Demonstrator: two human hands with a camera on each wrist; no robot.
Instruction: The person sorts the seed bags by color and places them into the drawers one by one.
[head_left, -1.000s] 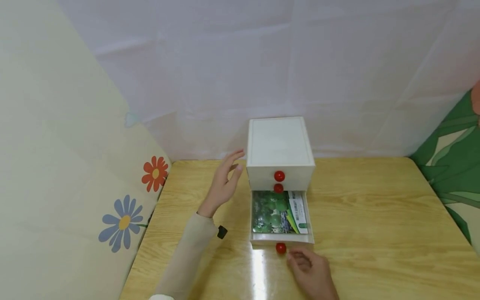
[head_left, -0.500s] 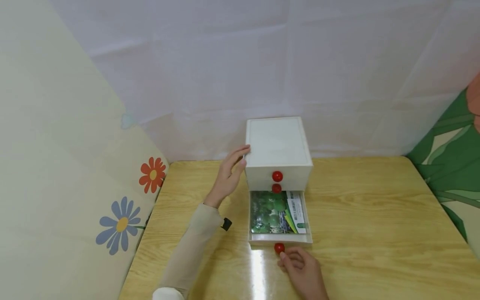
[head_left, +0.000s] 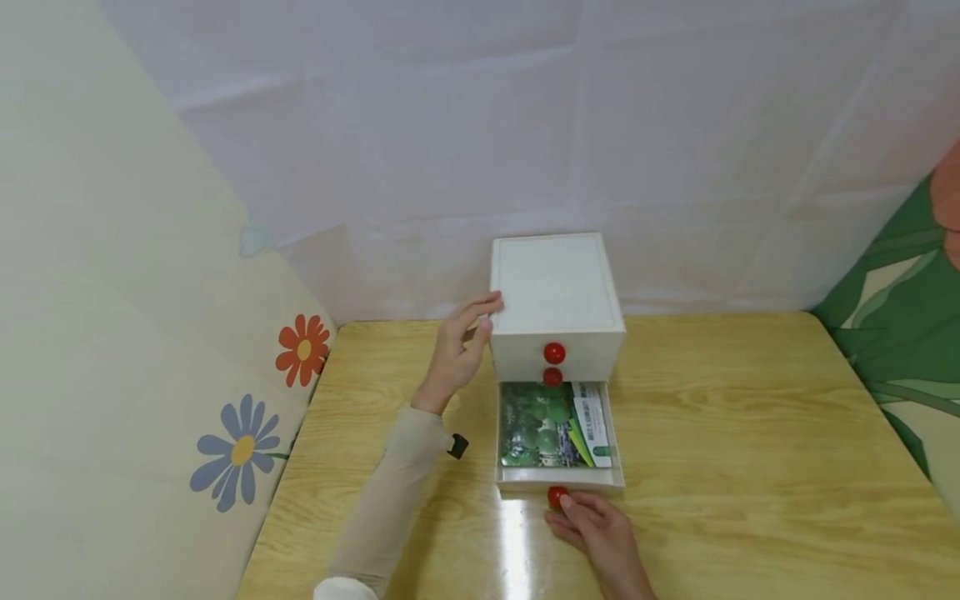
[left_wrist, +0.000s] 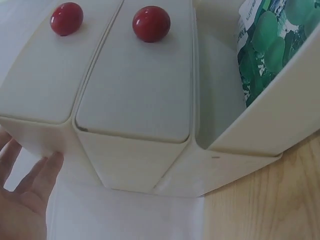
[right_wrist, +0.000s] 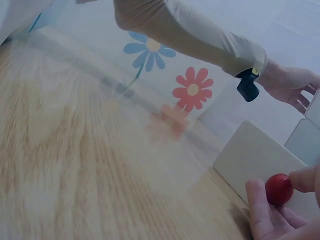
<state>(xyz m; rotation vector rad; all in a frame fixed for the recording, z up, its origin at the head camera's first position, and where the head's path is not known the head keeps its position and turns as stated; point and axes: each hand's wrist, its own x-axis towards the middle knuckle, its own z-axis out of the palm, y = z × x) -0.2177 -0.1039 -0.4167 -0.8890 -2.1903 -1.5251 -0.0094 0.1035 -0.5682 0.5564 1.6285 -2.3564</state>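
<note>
A small white drawer cabinet (head_left: 557, 283) with red knobs stands against the back wall. Its bottom drawer (head_left: 558, 477) is pulled out, and inside lies a green printed packet (head_left: 536, 425) with a white label strip. My left hand (head_left: 456, 350) rests on the cabinet's left side, fingertips at the top edge; in the left wrist view its fingers (left_wrist: 47, 175) lie extended against the side wall. My right hand (head_left: 603, 537) pinches the bottom drawer's red knob (right_wrist: 279, 189) between thumb and fingers. Both upper drawers (left_wrist: 145, 85) are closed.
The cabinet stands on a wood-grain table (head_left: 750, 433). Behind hangs a pale cloth (head_left: 450, 125). A flower-printed panel (head_left: 150, 292) borders the left, and a leaf-patterned one (head_left: 907, 333) the right. My left wrist carries a dark device (head_left: 457, 446).
My left hand has moved right from beside the cabinet onto its side. My right hand has shifted left and taken hold of the bottom knob. The drawer stays pulled out.
</note>
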